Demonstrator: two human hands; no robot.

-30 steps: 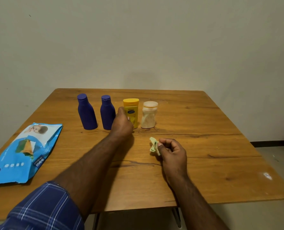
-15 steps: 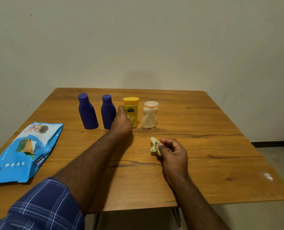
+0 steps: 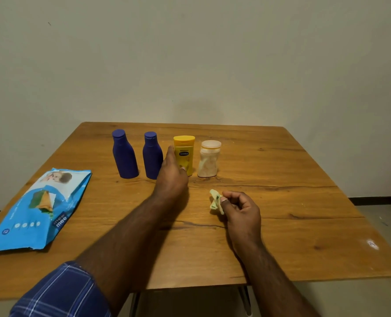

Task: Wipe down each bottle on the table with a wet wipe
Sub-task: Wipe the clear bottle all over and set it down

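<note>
Bottles are standing upright in a row at the far side of the wooden table [image 3: 281, 179]: two dark blue bottles [image 3: 125, 156] [image 3: 153, 157], a yellow Vaseline bottle [image 3: 185, 154] and a pale translucent bottle [image 3: 208, 160]; the left hand [image 3: 171, 175] is reaching to the yellow one, fingers against its near left side, though whether they are curling round it I cannot tell; the right hand [image 3: 241, 209] is pinching a crumpled yellowish wet wipe [image 3: 216, 201] just above the tabletop, nearer than the row; a blue wet-wipe pack [image 3: 37, 209] is lying flat at the left edge.

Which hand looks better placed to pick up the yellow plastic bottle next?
The left hand: its fingers already reach the yellow plastic bottle, though whether they grip it is unclear. The right hand sits nearer the person, pinching the crumpled pale wipe.
</note>
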